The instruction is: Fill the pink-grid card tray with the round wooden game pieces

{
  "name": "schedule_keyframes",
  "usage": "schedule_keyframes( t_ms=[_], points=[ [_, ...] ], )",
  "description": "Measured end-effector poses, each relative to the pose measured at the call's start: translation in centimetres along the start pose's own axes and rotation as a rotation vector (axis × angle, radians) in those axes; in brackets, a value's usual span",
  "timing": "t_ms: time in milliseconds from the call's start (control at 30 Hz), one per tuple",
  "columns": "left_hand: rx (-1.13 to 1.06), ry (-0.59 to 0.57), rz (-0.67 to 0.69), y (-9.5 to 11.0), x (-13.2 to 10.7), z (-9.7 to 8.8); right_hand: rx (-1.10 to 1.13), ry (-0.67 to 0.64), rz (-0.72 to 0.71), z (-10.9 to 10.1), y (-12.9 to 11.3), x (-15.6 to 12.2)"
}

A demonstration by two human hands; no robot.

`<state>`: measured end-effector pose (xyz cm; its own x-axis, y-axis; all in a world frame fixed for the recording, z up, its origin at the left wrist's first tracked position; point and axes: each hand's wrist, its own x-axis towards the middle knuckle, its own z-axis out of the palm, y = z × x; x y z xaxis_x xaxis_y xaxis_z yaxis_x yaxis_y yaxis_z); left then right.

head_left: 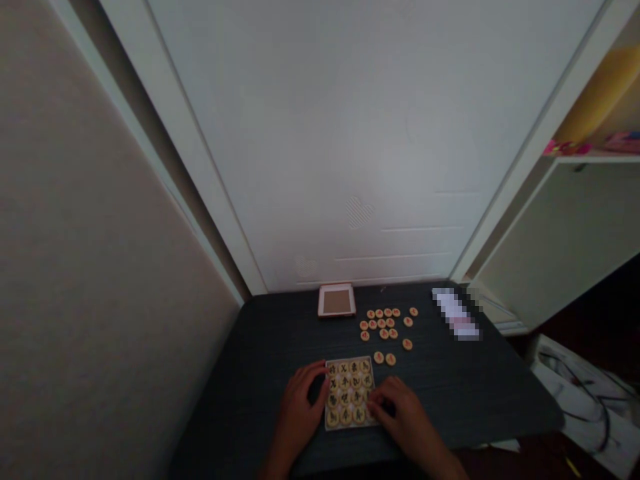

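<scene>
Seating xiangqi pieces [345,399], likely — left hand [300,399] spread at the box [350,427], right hand [400,408] curled (hold unclear); next calls for nudging.

Got dark counter [260,360] under left grip [301,395] and right grip [399,403]. Seeing white panel [320,127] straight beyond both, with embossed heart [359,212]. Plain grey-brown wall [90,267] left of left grip. On counter, forward-right of right grip: flat pixelated item [455,313], can't identify. Farther right of right grip, higher up: shelf [600,159] with yellow object [607,93], pink items [570,147]. Right of right grip, past counter edge: white box [580,437] with dark cables [608,420].
</scene>
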<state>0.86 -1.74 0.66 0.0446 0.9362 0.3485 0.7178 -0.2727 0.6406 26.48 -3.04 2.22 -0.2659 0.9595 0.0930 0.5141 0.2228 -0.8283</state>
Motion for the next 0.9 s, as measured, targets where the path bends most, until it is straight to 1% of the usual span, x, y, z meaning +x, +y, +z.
schedule_keyframes(
  t_ms=[167, 300, 467, 700, 900],
  points=[
    [-0.005, -0.011, 0.003, -0.1, 0.0, 0.0, -0.013, -0.019, 0.003, -0.4, -0.1, 0.0],
    [-0.002, -0.017, -0.004, -0.1, 0.0, 0.0, 0.006, 0.004, 0.004, -0.6, -0.4, 0.3],
    [-0.001, -0.015, -0.006, -0.1, 0.0, 0.0, 0.005, 0.001, -0.003, -0.1, -0.1, 0.3],
    [0.000, -0.023, -0.003, -0.4, 0.0, 0.2, -0.045, -0.049, 0.017, 0.4, 0.3, -0.1],
    [0.019, -0.056, -0.002, -0.1, -0.1, -0.1, -0.027, -0.002, 0.014, 0.4, -0.4, 0.0]
  ],
)
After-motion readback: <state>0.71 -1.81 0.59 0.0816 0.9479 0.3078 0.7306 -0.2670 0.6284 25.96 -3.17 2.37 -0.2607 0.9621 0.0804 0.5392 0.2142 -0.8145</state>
